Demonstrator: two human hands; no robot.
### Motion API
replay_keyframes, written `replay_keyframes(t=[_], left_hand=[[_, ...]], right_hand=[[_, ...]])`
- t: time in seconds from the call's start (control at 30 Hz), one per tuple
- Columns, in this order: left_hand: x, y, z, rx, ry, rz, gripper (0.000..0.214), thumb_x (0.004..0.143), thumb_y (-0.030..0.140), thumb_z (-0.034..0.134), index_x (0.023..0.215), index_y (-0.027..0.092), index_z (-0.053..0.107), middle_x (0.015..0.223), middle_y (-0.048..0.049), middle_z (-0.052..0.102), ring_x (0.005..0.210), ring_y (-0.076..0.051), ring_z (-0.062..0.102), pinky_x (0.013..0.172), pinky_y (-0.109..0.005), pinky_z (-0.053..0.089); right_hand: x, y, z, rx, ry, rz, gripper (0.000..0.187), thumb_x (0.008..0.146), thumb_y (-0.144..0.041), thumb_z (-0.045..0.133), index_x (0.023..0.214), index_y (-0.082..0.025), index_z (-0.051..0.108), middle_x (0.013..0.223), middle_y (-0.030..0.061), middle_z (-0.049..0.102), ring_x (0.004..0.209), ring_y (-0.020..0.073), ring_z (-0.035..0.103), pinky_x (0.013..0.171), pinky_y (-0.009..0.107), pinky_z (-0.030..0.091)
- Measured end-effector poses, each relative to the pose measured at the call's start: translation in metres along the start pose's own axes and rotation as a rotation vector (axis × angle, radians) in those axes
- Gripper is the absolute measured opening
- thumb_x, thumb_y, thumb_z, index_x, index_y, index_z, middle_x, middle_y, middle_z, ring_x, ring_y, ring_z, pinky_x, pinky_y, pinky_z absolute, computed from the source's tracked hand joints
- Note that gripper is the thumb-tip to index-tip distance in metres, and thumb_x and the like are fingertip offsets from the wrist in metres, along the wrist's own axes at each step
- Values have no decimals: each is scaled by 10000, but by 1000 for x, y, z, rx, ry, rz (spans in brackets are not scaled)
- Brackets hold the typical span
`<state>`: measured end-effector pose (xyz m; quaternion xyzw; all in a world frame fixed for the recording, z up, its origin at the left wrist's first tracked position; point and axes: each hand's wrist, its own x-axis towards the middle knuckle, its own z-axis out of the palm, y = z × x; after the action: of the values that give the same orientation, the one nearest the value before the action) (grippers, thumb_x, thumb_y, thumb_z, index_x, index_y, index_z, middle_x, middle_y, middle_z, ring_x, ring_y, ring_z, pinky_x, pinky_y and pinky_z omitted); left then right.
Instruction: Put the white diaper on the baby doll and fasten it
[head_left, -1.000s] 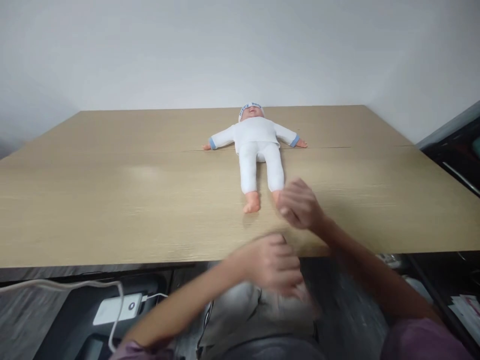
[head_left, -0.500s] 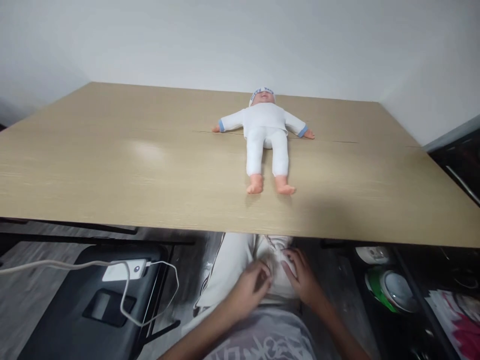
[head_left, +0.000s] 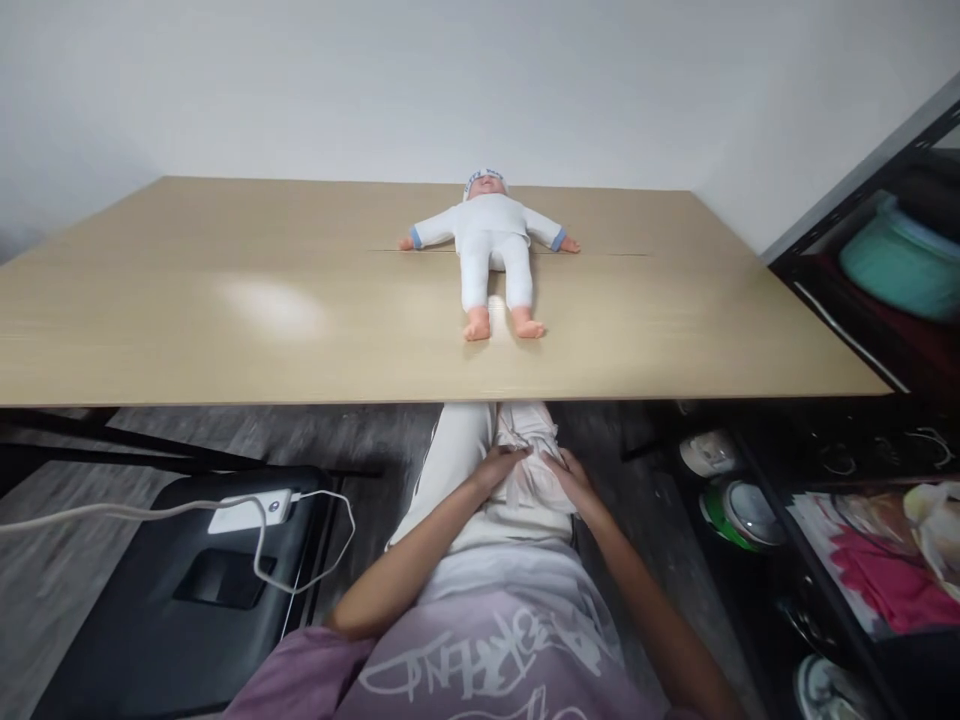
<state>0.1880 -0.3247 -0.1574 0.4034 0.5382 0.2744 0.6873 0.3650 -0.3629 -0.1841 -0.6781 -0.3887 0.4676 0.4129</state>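
Observation:
Below the table edge, over my lap, my left hand (head_left: 502,467) is closed on a crumpled pale, slightly pinkish piece of thin material (head_left: 534,475). My right hand (head_left: 571,480) grips the other side of it, fingers bent inward. Whether it is cloth or plastic I cannot tell, as it blends with my white trousers (head_left: 450,460). On the table, away from both hands, a baby doll (head_left: 493,225) lies on its back. Its arms are spread, its feet point toward me, and it wears a white suit with blue cuffs and a lettered white headband.
The wooden table (head_left: 300,350) spans the view before a white wall. At left, a black stool (head_left: 150,640) carries a white power bank (head_left: 251,510) with a cable and a dark phone (head_left: 221,578). To the right stands a black shelf with a green basin (head_left: 904,262) and pink cloth (head_left: 892,580).
My hands have come together on the pale material, the left one turning from a loose curl to a grip. The view has shifted, showing more of my shirt and the shelf.

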Motion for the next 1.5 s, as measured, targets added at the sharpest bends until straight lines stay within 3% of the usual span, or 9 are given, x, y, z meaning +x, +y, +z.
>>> replay_keyframes(t=[0.13, 0.27, 0.37, 0.47, 0.57, 0.83, 1.2, 1.4, 1.5], left_hand=[[-50, 12, 9, -158, -2, 89, 707, 671, 802, 922, 956, 183, 731, 912, -147, 820, 963, -347, 788, 886, -453, 627], [-131, 27, 18, -229, 56, 275, 622, 777, 702, 936, 1078, 210, 704, 1061, -87, 811, 1005, -270, 757, 917, -361, 594], [-187, 39, 17, -157, 68, 501, 393, 941, 529, 875, 1080, 215, 684, 1004, -41, 758, 953, -208, 711, 891, -297, 556], [-212, 47, 10, -81, 124, 641, 289, 987, 415, 851, 1101, 230, 660, 966, -18, 737, 939, -189, 694, 885, -272, 534], [-202, 50, 1, -123, 168, 658, 354, 988, 423, 854, 1191, 247, 623, 990, -19, 774, 942, -192, 715, 892, -275, 538], [-137, 53, -25, -277, 202, 481, 584, 922, 555, 899, 1310, 253, 586, 1179, -75, 822, 1014, -210, 777, 928, -300, 575], [-134, 55, -27, -374, 182, 369, 725, 753, 591, 1001, 1243, 233, 604, 887, -2, 785, 856, -213, 765, 841, -318, 583], [-132, 55, -25, -365, 228, 340, 753, 705, 616, 1019, 1203, 217, 620, 905, 2, 776, 825, -188, 746, 786, -285, 565], [-133, 57, -22, -387, 213, 329, 766, 699, 627, 1016, 1212, 231, 609, 875, 13, 760, 823, -204, 752, 783, -304, 579]], right_hand=[[-34, -30, -7, 119, -66, -15, 742, 653, -859, 850, 1018, -223, 731, 1017, 92, 843, 1000, 343, 804, 921, 490, 661], [-106, -75, -26, 238, -128, -170, 605, 857, -607, 857, 1311, -264, 650, 1279, 90, 823, 1149, 307, 801, 1000, 442, 662], [-158, -101, -35, 213, -145, -347, 446, 969, -449, 799, 1340, -299, 603, 1236, 53, 818, 1126, 266, 805, 978, 377, 676], [-178, -111, -33, 194, -156, -434, 387, 997, -393, 786, 1319, -317, 584, 1184, 40, 821, 1060, 251, 817, 895, 332, 690], [-163, -112, -19, 185, -162, -443, 439, 1011, -407, 796, 1380, -324, 574, 1293, 58, 815, 1147, 262, 811, 912, 328, 686], [-104, -114, 14, 160, -163, -409, 557, 1001, -523, 802, 1453, -278, 587, 1420, 102, 776, 1292, 303, 765, 1097, 441, 640], [-98, -88, 8, 139, -131, -352, 653, 998, -574, 783, 1517, -257, 543, 1471, 146, 739, 1359, 318, 717, 1167, 523, 586], [-101, -91, -4, -72, 156, -579, 572, 1042, -491, 723, 1539, -252, 575, 1403, 160, 701, 1266, 312, 686, 1076, 543, 600], [-101, -112, -8, -231, 184, -759, 442, 1080, -415, 680, 1498, -286, 626, 1462, 152, 692, 1342, 335, 642, 1143, 591, 563]])
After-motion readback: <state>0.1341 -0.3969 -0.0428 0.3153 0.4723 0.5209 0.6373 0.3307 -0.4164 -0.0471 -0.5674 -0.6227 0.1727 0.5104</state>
